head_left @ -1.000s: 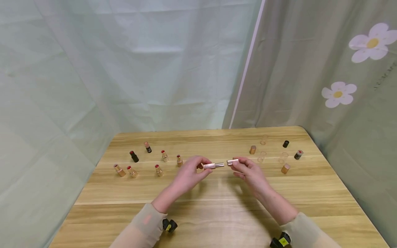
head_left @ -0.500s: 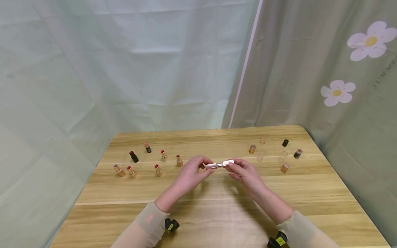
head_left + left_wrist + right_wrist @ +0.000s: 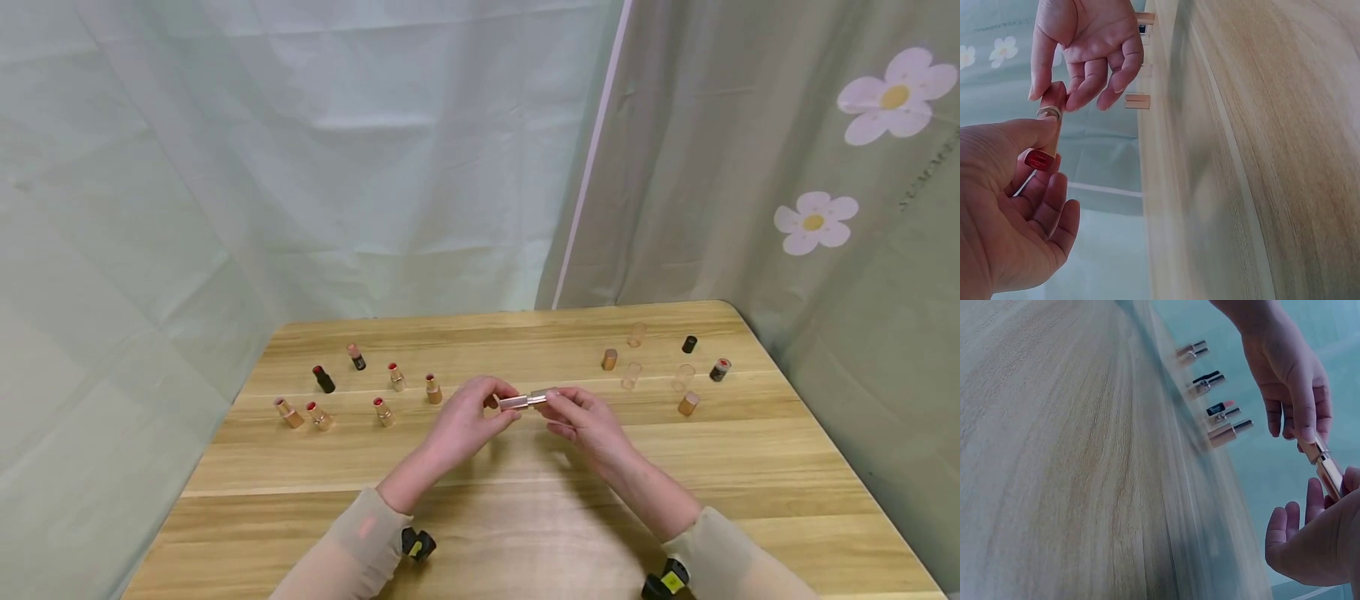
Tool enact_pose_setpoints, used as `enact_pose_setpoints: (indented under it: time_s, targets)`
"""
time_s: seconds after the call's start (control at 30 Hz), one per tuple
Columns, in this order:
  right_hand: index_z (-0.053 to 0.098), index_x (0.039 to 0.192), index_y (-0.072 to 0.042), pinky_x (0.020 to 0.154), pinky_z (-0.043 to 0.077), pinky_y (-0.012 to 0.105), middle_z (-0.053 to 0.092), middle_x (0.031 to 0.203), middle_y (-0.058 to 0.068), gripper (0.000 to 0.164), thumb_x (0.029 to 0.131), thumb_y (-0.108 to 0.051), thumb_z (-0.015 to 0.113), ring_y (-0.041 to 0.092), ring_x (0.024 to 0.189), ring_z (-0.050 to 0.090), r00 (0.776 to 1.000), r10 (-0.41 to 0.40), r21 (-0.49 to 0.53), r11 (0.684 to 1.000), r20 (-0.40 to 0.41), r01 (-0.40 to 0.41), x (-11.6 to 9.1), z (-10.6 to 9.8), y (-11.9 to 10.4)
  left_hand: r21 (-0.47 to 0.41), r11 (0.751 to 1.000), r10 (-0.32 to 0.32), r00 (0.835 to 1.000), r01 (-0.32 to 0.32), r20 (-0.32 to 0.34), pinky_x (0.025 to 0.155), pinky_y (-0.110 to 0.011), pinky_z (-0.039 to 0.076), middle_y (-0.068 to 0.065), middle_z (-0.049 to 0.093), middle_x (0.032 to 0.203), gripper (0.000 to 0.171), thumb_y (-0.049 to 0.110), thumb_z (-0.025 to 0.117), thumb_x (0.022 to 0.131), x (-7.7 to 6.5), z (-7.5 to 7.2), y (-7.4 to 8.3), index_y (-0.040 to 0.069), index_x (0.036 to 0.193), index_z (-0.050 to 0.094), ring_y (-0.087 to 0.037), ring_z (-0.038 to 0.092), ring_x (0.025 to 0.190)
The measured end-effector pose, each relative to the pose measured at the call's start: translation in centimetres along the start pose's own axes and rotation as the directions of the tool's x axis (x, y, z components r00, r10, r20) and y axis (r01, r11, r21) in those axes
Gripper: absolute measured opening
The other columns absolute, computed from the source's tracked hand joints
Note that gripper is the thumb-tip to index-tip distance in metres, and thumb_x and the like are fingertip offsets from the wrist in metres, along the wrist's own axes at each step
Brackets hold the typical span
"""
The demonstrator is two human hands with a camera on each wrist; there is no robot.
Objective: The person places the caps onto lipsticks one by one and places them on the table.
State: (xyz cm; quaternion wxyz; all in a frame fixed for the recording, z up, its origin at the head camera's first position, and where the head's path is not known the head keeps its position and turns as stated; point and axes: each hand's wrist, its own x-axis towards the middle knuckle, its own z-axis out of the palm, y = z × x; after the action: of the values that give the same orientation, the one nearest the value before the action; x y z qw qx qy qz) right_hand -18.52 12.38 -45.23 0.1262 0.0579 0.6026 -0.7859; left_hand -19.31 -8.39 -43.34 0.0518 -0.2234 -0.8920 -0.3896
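Over the middle of the table, my left hand point(image 3: 467, 421) pinches a pinkish-gold lipstick tube point(image 3: 513, 402) between thumb and fingers. From the other side my right hand point(image 3: 588, 421) pinches its matching cap point(image 3: 538, 397). The two parts lie in line, the cap pushed over the tube's inner part, with a narrow shiny collar showing between them. A red label point(image 3: 1039, 160) covers the tube's base end in the left wrist view. Seen from the right wrist, the cap point(image 3: 1330, 475) meets the tube tilted, well above the tabletop.
Several uncapped lipsticks stand at the left, among them a black one point(image 3: 324, 379) and a gold one point(image 3: 433, 389). At the right are a gold cap point(image 3: 688, 404), a black cap point(image 3: 689, 344), a clear cap point(image 3: 632, 375) and a dark printed piece point(image 3: 720, 370). Curtains hang behind the wooden table point(image 3: 517, 533).
My right hand has moved left, bringing the cap from apart onto the tube's end and then further over it. My left hand has shifted slightly right with the tube.
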Motion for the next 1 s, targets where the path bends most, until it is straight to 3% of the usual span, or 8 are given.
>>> enact_pose_setpoints:
  time_s: [0.23,0.53,0.7,0.83,1.0]
  targets:
    - [0.056,0.113,0.000,0.089,0.046,0.040,0.059,0.112,0.012,0.047,0.081,-0.031,0.072,0.025,0.104,0.057,1.000,-0.019,-0.017,1.000,0.013,0.019,-0.04,0.16,0.23,0.005,1.000,-0.013,1.000,0.013,0.016,0.072,-0.028,0.045,0.015,0.056,0.092,0.020,0.034,0.071,0.081,-0.07,0.19,0.00,0.028,0.098,0.063,-0.011,0.053,0.086]
    - [0.052,0.122,0.006,0.091,0.045,0.042,0.055,0.114,0.013,0.053,0.084,-0.027,0.069,0.024,0.104,0.056,0.999,-0.034,-0.036,0.999,0.042,0.036,-0.13,0.11,0.25,0.003,1.000,-0.028,0.999,0.027,0.025,0.072,-0.028,0.045,0.015,0.057,0.091,0.018,0.030,0.072,0.081,-0.09,0.23,0.09,0.027,0.097,0.063,-0.012,0.053,0.086]
    - [0.051,0.124,0.003,0.092,0.044,0.042,0.054,0.118,0.013,0.052,0.083,-0.025,0.070,0.025,0.109,0.054,0.997,-0.055,-0.019,0.998,0.061,0.056,-0.21,0.23,0.18,-0.011,0.998,-0.056,0.998,0.057,0.023,0.071,-0.029,0.044,0.013,0.056,0.091,0.018,0.030,0.072,0.081,-0.17,0.31,0.26,0.028,0.097,0.062,-0.011,0.053,0.085]
    - [0.052,0.123,0.000,0.093,0.043,0.041,0.054,0.119,0.012,0.048,0.084,-0.022,0.070,0.025,0.109,0.053,0.995,-0.080,0.016,0.997,0.065,0.079,-0.13,0.46,0.09,-0.063,0.995,-0.077,0.997,0.078,0.023,0.069,-0.029,0.045,0.011,0.056,0.092,0.020,0.034,0.069,0.083,-0.29,0.54,0.52,0.028,0.100,0.061,-0.011,0.053,0.084]
    - [0.054,0.115,0.004,0.092,0.043,0.043,0.055,0.111,0.012,0.044,0.082,-0.019,0.072,0.025,0.103,0.054,0.993,-0.094,0.059,0.994,0.073,0.090,-0.06,0.93,-0.12,-0.195,0.974,-0.107,0.994,0.112,0.038,0.070,-0.029,0.047,0.009,0.058,0.094,0.027,0.042,0.062,0.087,-0.56,0.95,0.68,0.024,0.106,0.058,-0.012,0.055,0.085]
